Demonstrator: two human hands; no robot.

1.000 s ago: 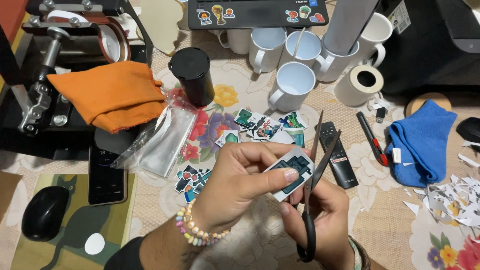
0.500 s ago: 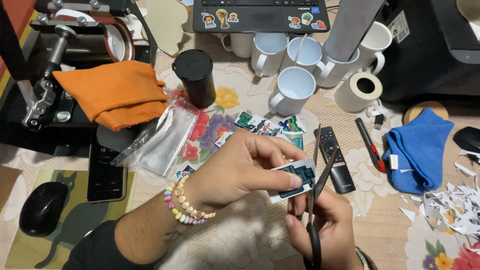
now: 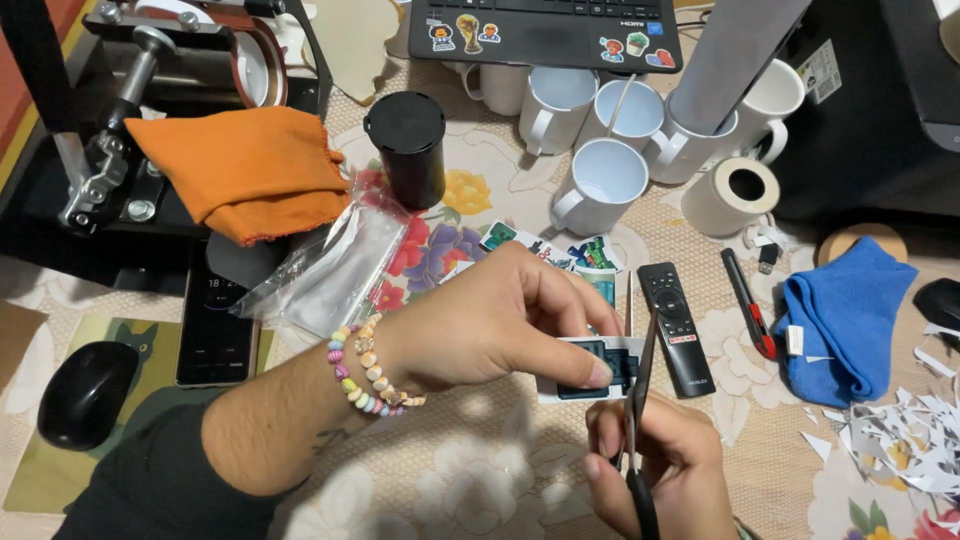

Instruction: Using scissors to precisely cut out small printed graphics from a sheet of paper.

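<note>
My left hand point(image 3: 500, 325), with bead bracelets at the wrist, pinches a small printed sticker sheet point(image 3: 590, 365) between thumb and fingers. My right hand point(image 3: 665, 465) grips black-handled scissors point(image 3: 636, 400) from below, the blades pointing up along the sheet's right edge. Both hands hover over the floral tablecloth point(image 3: 450, 480). Several cut-out stickers point(image 3: 560, 250) lie on the table just beyond my left hand.
A black remote point(image 3: 676, 325) and a red-tipped pen point(image 3: 746, 300) lie right of the scissors, then a blue cloth point(image 3: 845, 315) and paper scraps point(image 3: 900, 440). White mugs point(image 3: 600, 180), a black mug point(image 3: 408, 145), a tape roll point(image 3: 735, 195), a plastic bag point(image 3: 330, 265), phone point(image 3: 215, 320), mouse point(image 3: 85, 395), orange cloth point(image 3: 250, 165) on a press.
The scissors have turned more upright against the sheet's right edge. My left hand has turned the sticker sheet and slid lower in view as the camera tilted.
</note>
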